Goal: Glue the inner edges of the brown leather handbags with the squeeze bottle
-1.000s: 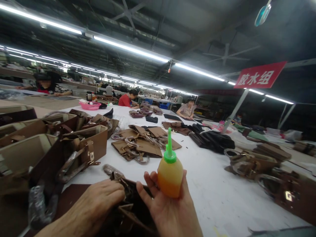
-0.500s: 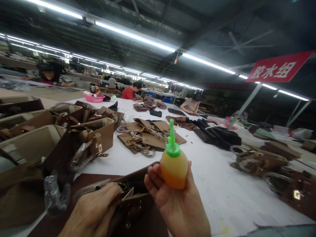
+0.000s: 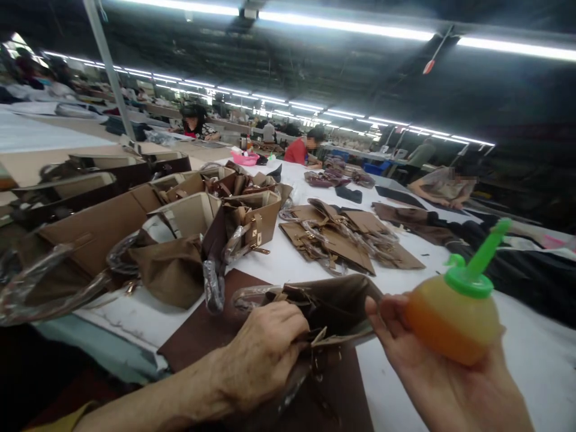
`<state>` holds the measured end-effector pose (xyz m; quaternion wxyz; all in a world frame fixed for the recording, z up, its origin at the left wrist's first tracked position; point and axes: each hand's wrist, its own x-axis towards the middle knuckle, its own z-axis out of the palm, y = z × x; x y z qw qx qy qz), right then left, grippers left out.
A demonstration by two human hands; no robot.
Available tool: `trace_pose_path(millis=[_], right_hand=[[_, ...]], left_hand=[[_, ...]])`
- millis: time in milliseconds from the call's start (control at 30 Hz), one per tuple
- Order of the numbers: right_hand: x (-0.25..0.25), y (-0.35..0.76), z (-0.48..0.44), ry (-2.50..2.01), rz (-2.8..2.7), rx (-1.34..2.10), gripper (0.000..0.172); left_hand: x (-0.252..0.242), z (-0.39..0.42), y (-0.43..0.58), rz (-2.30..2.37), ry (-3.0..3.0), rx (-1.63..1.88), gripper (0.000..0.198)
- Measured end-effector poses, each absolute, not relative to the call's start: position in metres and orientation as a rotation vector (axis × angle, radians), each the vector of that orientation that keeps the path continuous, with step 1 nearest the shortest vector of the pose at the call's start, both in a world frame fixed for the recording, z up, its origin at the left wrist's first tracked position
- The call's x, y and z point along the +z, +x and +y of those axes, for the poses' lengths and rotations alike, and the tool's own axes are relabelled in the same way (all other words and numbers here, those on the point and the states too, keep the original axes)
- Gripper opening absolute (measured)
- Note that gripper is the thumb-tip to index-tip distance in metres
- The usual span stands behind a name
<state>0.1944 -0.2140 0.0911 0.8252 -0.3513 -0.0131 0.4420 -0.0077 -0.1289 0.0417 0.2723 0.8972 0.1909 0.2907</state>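
Note:
My left hand [image 3: 267,345] is closed on the near edge of a brown handbag [image 3: 346,297], its fingers curled over the rim. The bag's mouth gapes, showing a dark lining, and clear plastic wraps its handle. To the right, my right hand [image 3: 459,384] cradles a round squeeze bottle [image 3: 454,318] of orange-yellow liquid. Its green cap and long green nozzle lean up to the right. The fingertips of that hand come close to the bag's right end; whether they touch it I cannot tell. Under the bag lies a dark brown sheet [image 3: 198,336].
Brown handbags with plastic-wrapped handles [image 3: 177,270] crowd the white table on the left. Flat tan bag pieces [image 3: 342,237] lie beyond my hands, with black material [image 3: 535,282] to the right. A person in red [image 3: 296,150] and another person [image 3: 443,186] work farther back.
The view has swung left, so the tables and people appear farther right. The bottle has shifted right and now tilts. More of the handbag's open mouth shows; my left hand still grips its edge.

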Motion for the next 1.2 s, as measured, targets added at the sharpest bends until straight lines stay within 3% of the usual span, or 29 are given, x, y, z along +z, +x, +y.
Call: trace_pose_path(millis=[100,200,300,400,567,733,800,900,1067,1200], right_hand=[[0.097,0.192,-0.202,-0.779,-0.053,0.934,0.043],[0.106,0.189,-0.191,-0.827,0.016,0.920,0.043],[0.110,0.189,-0.183,-0.877,0.028,0.930,0.051],[0.109,0.194,-0.172,-0.901,-0.096,0.972,0.057],[0.113,0.204,-0.149,-0.954,-0.340,1.121,0.058],[0.117,0.205,-0.137,-1.062,-0.511,1.354,0.053],[0.114,0.202,-0.138,-1.049,-0.543,1.538,0.049],[0.109,0.194,-0.140,-1.022,-0.540,1.714,0.050],[0.105,0.179,-0.140,-1.094,-0.533,1.699,0.047],[0.102,0.177,-0.138,-1.054,-0.579,1.730,0.051]], left_hand=[[0.048,-0.127,-0.016,0.338,2.358,0.818,0.007],[0.052,-0.127,-0.026,0.310,2.150,0.954,0.021],[0.050,-0.126,-0.031,0.523,1.947,1.137,0.012],[0.043,-0.124,-0.029,0.749,1.839,1.124,0.015],[0.035,-0.124,-0.026,0.936,1.809,0.939,0.016],[0.031,-0.120,-0.030,1.101,2.031,1.111,0.022],[0.031,-0.117,-0.030,1.139,2.101,1.048,0.032],[0.034,-0.113,-0.027,1.213,2.230,0.809,0.024],[0.038,-0.117,-0.018,1.477,2.413,0.493,0.024],[0.035,-0.118,-0.016,1.304,2.206,0.402,0.033]])
